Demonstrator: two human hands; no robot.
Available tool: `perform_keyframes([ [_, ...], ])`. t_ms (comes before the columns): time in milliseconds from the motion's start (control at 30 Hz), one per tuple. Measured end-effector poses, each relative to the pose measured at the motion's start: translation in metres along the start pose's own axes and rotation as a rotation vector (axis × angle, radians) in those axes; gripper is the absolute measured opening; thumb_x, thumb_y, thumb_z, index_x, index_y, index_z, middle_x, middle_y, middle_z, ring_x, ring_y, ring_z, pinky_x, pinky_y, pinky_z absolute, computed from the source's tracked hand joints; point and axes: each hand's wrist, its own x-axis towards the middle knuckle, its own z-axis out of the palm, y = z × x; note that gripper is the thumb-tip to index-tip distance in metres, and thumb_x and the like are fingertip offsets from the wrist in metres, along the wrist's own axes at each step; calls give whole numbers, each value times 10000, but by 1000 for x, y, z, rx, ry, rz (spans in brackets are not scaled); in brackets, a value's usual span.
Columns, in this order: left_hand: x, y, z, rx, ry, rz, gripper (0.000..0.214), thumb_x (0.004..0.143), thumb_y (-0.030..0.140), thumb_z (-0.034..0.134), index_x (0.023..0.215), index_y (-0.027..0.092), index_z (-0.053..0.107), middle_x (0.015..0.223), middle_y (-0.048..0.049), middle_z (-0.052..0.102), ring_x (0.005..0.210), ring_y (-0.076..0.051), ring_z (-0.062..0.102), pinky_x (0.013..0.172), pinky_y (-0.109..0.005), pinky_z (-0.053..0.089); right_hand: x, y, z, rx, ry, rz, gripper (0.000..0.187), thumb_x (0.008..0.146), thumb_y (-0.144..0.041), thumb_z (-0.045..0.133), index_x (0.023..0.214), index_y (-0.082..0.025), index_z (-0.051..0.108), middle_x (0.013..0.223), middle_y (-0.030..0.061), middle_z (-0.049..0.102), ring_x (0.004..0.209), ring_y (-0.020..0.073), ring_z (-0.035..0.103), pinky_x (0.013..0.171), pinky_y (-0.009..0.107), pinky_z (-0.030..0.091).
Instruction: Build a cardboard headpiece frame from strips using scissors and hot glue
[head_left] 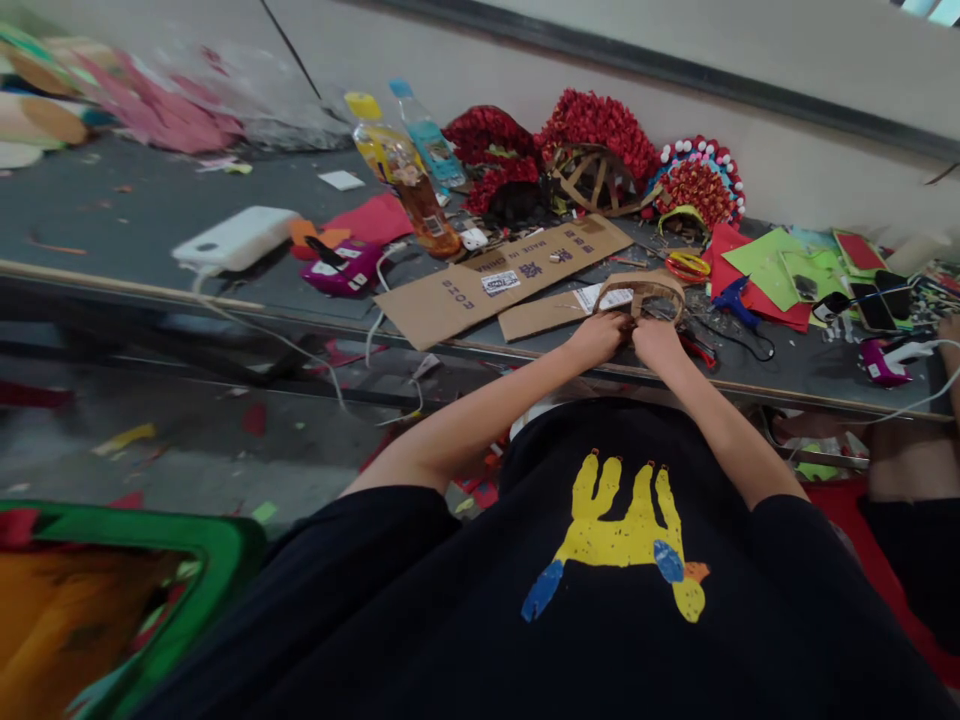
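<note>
Both of my hands meet at the near side of a brown cardboard band frame, a ring with a strip across it. My left hand has its fingers curled on the ring's near edge. Right beside it, my right hand is closed on the same edge. The fingertips are partly hidden. Under and left of the frame lies a narrow cardboard strip with a white label. Behind it is a longer printed cardboard piece. A blue glue gun lies to the right of my hands.
Bottles stand behind the cardboard. Red ruffled headpieces lean on the wall. A white power bank and a purple plug block lie left. Coloured paper and phones lie right, near another person's arm. A green-rimmed bin stands lower left.
</note>
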Motion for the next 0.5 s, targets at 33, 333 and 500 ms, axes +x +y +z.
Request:
perform_keyframes([
  [33, -1, -2, 2, -13, -1, 6, 290, 855, 117, 477, 1039, 101, 700, 1227, -137, 624, 1097, -234, 575, 944, -358, 442, 0, -1, 2, -2, 14, 1, 428, 905, -110, 312, 1160, -32, 648, 1171, 229, 647, 1061, 270, 621, 875, 335, 474],
  [333, -1, -9, 11, -116, -7, 26, 408, 780, 47, 468, 1130, 97, 672, 1213, -122, 657, 1116, -233, 607, 1001, -355, 467, -8, 11, 11, 113, 61, 52, 388, 892, -130, 356, 1128, -91, 662, 1172, 167, 663, 1062, 230, 627, 862, 288, 474],
  [500, -1, -7, 11, -132, -2, 8, 424, 760, 24, 456, 1119, 77, 676, 1220, -132, 657, 1128, -223, 615, 1019, -351, 467, -10, 13, 15, 152, 75, 64, 389, 893, -124, 366, 1164, -108, 645, 1214, 167, 643, 1097, 215, 619, 897, 285, 468],
])
